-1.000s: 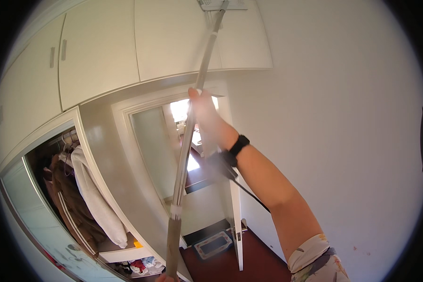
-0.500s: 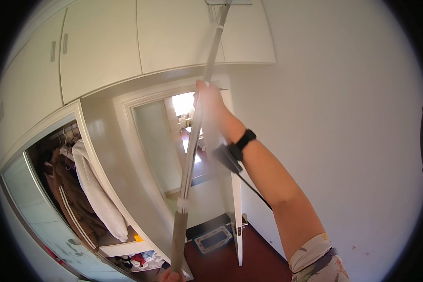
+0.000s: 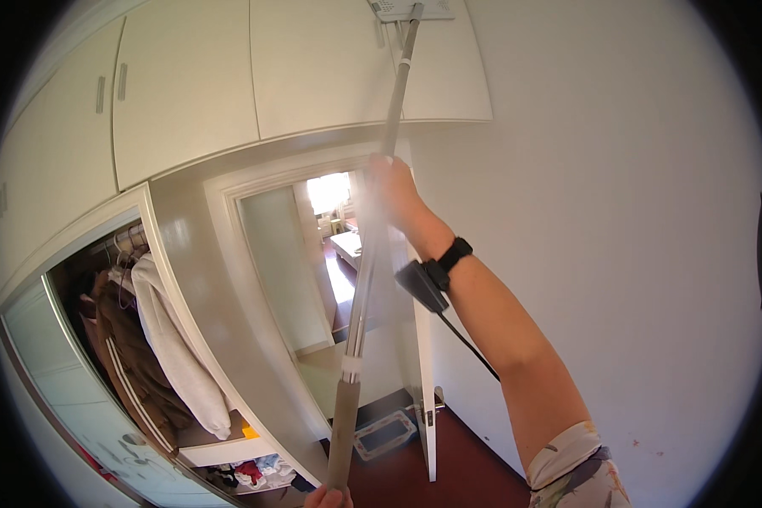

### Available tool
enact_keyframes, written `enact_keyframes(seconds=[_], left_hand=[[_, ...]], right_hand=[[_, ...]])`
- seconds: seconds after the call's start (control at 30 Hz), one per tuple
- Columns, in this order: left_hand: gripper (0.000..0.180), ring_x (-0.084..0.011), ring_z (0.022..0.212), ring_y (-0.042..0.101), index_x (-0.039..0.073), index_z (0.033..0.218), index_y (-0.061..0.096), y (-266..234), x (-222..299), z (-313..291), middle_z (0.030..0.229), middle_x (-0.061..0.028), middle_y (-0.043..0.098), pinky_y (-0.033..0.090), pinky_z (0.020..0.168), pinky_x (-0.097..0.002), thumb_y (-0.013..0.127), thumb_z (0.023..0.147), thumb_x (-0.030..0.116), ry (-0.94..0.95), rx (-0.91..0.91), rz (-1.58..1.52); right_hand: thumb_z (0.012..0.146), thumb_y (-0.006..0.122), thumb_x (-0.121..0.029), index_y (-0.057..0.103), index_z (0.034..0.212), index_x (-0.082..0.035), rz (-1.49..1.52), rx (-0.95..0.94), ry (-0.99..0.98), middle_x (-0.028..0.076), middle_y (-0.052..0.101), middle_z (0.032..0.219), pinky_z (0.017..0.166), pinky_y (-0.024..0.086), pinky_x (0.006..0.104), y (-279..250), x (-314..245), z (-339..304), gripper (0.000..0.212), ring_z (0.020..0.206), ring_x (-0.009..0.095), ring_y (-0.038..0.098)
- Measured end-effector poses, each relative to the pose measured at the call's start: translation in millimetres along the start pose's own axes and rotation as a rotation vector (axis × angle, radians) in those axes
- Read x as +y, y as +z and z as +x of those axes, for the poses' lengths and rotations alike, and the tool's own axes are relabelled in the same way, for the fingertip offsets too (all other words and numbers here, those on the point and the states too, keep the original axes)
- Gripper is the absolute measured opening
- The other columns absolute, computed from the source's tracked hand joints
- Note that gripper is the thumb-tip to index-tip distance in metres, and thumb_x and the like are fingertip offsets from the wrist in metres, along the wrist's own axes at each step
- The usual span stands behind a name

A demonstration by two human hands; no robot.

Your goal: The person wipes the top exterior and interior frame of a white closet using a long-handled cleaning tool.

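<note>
A long grey flat mop with a telescopic pole (image 3: 366,292) rises through the middle of the view. Its pale flat head (image 3: 436,10) is up at the top edge, over the upper cabinet doors (image 3: 326,63); whether it touches them I cannot tell. My right hand (image 3: 395,190) is wrapped round the pole's upper part, slightly blurred, with a black strap and a small dark device at the wrist. At the bottom edge, my left hand (image 3: 328,498) grips the pole's thicker grey handle, only its fingers showing.
On the left stands an open wardrobe with hanging clothes (image 3: 173,339) and a glass sliding door (image 3: 85,372). Ahead is a doorway with an open white door (image 3: 426,398) and a doormat (image 3: 385,436) on the red-brown floor. A plain wall (image 3: 618,212) fills the right.
The mop's head has come lower, showing more of its flat face. The pole and my left hand have shifted right, and my right hand has moved slightly right and down.
</note>
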State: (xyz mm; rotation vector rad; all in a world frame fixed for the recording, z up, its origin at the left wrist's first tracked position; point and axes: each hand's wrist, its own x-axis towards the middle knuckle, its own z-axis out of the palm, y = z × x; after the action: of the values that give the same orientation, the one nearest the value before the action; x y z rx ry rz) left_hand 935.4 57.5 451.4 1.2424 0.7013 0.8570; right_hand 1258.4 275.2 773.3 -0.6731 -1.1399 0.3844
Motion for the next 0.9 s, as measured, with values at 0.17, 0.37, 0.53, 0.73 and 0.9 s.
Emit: enact_keyframes(seconds=[0.17,0.37,0.53,0.73,0.9], left_hand=[[0.041,-0.0089,0.041,0.036,0.01,0.07,0.044,25,59,34,0.052,0.0001,0.039,0.029,0.039,-0.0214,0.045,0.09,0.046,0.025,0.066,0.074],[0.04,-0.0071,0.04,0.034,0.01,0.069,0.043,20,62,44,0.05,0.001,0.037,0.028,0.038,-0.021,0.044,0.091,0.044,0.128,-0.021,0.115],[0.038,-0.007,0.04,0.033,0.01,0.069,0.042,7,51,38,0.05,0.0013,0.037,0.025,0.037,-0.0205,0.044,0.092,0.04,0.047,-0.007,0.113],[0.035,-0.0068,0.04,0.031,0.01,0.069,0.043,-20,38,27,0.051,0.002,0.037,0.022,0.037,-0.0204,0.043,0.093,0.035,-0.026,-0.026,0.118],[0.034,-0.0066,0.041,0.033,0.01,0.069,0.044,-50,14,21,0.052,0.0021,0.038,0.023,0.038,-0.0207,0.043,0.093,0.034,-0.033,-0.043,0.202]], right_hand=[[0.082,0.051,-0.027,0.05,0.086,0.005,-0.086,0.072,-0.065,0.012,0.055,0.06,0.049,0.045,0.033,-19,-20,61,0.033,0.055,0.022,0.057],[0.082,0.051,-0.03,0.047,0.097,0.01,-0.336,0.165,-0.167,0.014,0.057,0.064,0.053,0.046,0.0339,-28,-26,70,0.043,0.058,0.024,0.058],[0.082,0.05,-0.032,0.045,0.1,0.011,-0.256,0.15,-0.07,0.015,0.057,0.066,0.052,0.046,0.0334,-34,-13,40,0.047,0.057,0.023,0.057],[0.081,0.05,-0.033,0.046,0.099,0.011,-0.276,0.225,-0.034,0.016,0.058,0.065,0.052,0.046,0.0342,-42,18,11,0.048,0.058,0.024,0.058],[0.081,0.05,-0.033,0.046,0.095,0.011,-0.316,0.281,-0.058,0.018,0.059,0.066,0.054,0.046,0.0359,-46,42,-8,0.046,0.058,0.026,0.058]])
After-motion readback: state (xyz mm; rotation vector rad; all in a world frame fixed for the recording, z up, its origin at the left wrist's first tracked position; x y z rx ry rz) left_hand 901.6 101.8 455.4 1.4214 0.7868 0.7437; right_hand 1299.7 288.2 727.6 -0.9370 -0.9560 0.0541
